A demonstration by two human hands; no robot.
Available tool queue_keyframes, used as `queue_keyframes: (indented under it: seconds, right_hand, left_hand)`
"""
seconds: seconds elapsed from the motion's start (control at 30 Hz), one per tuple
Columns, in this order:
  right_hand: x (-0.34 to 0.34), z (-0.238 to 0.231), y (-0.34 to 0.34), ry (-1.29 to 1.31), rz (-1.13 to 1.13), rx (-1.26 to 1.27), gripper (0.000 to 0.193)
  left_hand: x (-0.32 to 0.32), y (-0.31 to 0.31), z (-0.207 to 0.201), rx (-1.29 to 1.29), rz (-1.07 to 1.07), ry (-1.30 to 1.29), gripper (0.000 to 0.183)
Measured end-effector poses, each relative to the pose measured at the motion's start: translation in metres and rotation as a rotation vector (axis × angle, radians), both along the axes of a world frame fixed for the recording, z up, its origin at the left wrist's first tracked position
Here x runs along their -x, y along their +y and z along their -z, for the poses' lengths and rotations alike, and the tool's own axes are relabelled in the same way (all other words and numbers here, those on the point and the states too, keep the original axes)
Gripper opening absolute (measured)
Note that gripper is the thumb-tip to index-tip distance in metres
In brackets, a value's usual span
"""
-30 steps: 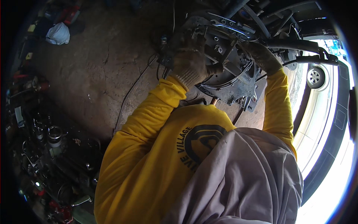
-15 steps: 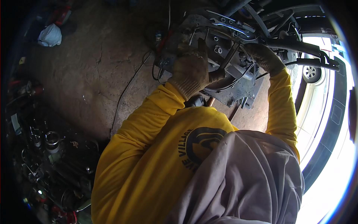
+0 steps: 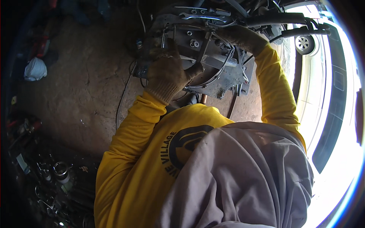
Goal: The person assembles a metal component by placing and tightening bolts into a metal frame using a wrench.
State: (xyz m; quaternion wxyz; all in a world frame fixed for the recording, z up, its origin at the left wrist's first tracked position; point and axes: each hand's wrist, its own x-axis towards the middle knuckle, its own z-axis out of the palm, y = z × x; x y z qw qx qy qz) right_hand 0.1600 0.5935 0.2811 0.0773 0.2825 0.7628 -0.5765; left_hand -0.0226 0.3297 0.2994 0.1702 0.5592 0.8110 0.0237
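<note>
Some of right hand (image 3: pixel 244 38) obscured by shadow.

The far tabletop (image 3: pixel 209 90) looks like dark, matt metal, rough and grimy; the open-ended wrench (image 3: pixel 205 17) is smooth, shiny metal, the washers (image 3: pixel 194 43) duller. The left hand (image 3: pixel 165 72) and right hand (image 3: pixel 245 39) wear coarse knitted cloth. The yellow shirt (image 3: pixel 131 167) and near grey cloth (image 3: pixel 235 171) are soft and matt; the floor (image 3: pixel 87 91), left, looks rough.
</note>
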Motion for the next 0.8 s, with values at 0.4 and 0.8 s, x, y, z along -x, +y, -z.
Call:
queue_keyframes:
  seconds: [0.4, 0.8]
  right_hand:
    - [-0.002, -0.012, 0.002, -0.017, 0.111, -0.137, 0.036]
    - [-0.107, -0.005, -0.179, 0.19, 1.025, 0.248, 0.033]
  left_hand:
    - [0.002, -0.002, 0.022, -0.242, 0.026, -0.164, 0.124]
    - [-0.03, -0.008, 0.019, -0.804, 0.12, 0.136, 0.071]
